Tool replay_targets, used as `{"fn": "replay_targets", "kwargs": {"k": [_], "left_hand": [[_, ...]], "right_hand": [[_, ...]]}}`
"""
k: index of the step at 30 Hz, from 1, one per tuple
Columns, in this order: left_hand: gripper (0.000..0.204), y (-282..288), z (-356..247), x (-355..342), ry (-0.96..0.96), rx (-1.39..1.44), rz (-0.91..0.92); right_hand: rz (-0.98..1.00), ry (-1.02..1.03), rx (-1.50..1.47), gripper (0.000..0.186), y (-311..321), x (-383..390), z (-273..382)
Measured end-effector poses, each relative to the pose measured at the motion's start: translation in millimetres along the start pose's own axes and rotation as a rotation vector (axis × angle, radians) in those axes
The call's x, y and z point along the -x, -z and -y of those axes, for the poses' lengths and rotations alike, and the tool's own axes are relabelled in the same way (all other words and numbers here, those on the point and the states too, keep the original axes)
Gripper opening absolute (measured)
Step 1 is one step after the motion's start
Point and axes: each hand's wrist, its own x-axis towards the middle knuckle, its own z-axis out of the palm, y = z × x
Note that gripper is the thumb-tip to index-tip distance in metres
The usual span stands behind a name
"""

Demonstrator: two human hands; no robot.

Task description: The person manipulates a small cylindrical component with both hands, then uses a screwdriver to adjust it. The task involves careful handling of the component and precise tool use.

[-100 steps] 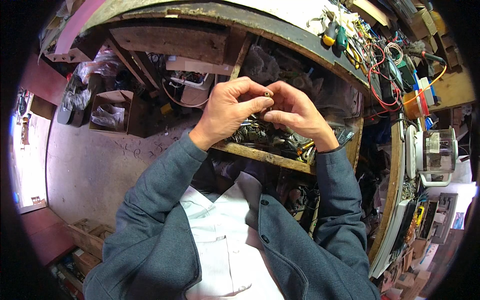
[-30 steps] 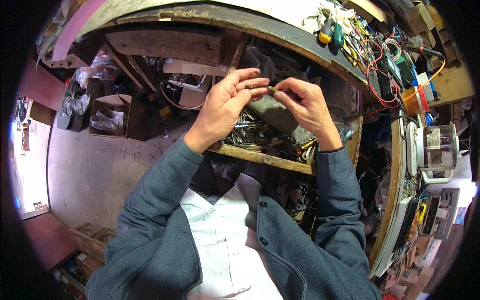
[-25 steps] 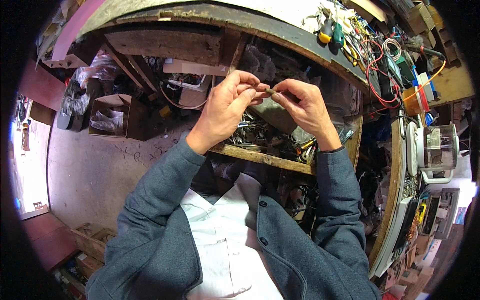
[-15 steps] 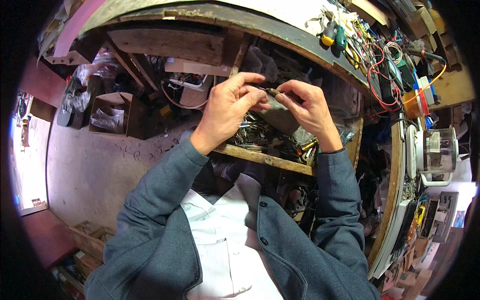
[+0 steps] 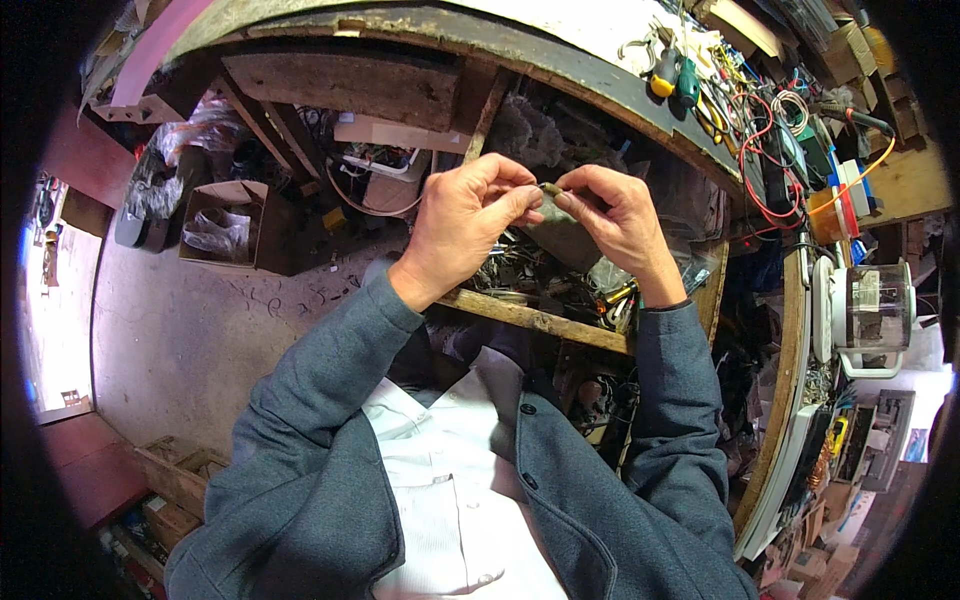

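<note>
A: What's held?
B: Small, dull, cylindrical part (image 5: 549, 189), pinched by left hand (image 5: 465, 228) and right hand (image 5: 612, 220), fingertips curled, above the cluttered wooden drawer (image 5: 540, 318).

Two hands, left hand (image 5: 462, 230) and right hand (image 5: 618, 222), share one small part (image 5: 548, 189). On the counter (image 5: 600, 85) beyond: two screwdrivers, one yellow-handled (image 5: 664, 72), one green-handled (image 5: 688, 84). One cardboard box (image 5: 222, 222) left of the hands.
</note>
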Motion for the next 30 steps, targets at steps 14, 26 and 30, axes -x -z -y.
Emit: {"fn": "replay_targets", "kwargs": {"k": [14,26,30], "left_hand": [[0.015,0.3,-0.2,-0.4,0.015,-0.024,-0.001],[0.015,-2.4,-1.7,3.0,-0.094,-0.230,-0.047],[0.014,-2.4,-3.6,2.0,-0.063,-0.204,-0.048]], "right_hand": [[-0.026,0.025,0.009,0.015,-2.0,0.2,-3.4],[-0.051,-0.001,-0.046,0.017,0.1,3.4,-2.8],[-0.061,0.046,-0.039,0.017,-1.2,2.5,-3.6]]}}
